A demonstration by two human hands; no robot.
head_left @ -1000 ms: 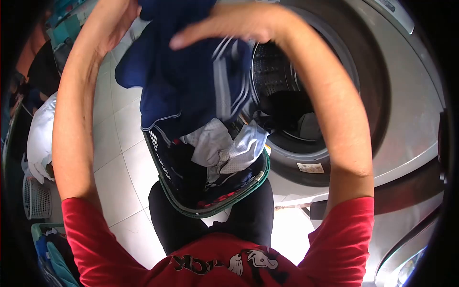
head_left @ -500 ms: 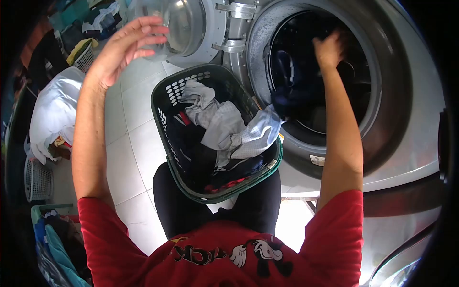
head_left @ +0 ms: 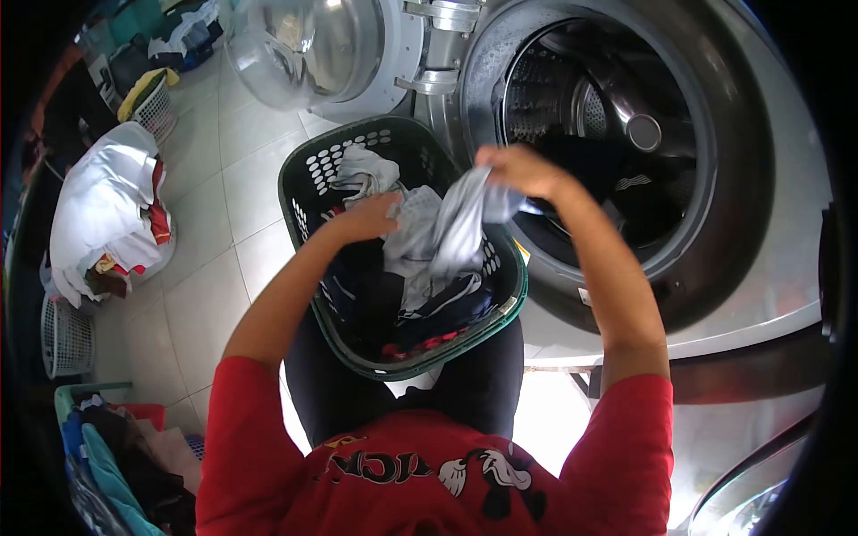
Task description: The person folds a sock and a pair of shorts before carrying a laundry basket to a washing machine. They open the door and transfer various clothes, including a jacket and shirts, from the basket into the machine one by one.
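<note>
My right hand is closed on a pale grey garment, raising its upper end at the basket's right rim, beside the drum opening. My left hand is over the left part of the basket, its fingers closed against the grey cloth; the fingertips are partly hidden. A dark green laundry basket rests over my knees. Inside it, under the pale cloth, lie dark clothes and a red patterned piece. Dark laundry lies low inside the washing machine's steel drum.
The machine's round glass door hangs open beyond the basket. To the left on the tiled floor are a white bundle of laundry, several white baskets and a crate with clothes.
My right hand has come out of the drum to the pale garment and lifted it. My left hand has dropped from beside the door into the basket. Dark laundry has settled lower in the drum.
</note>
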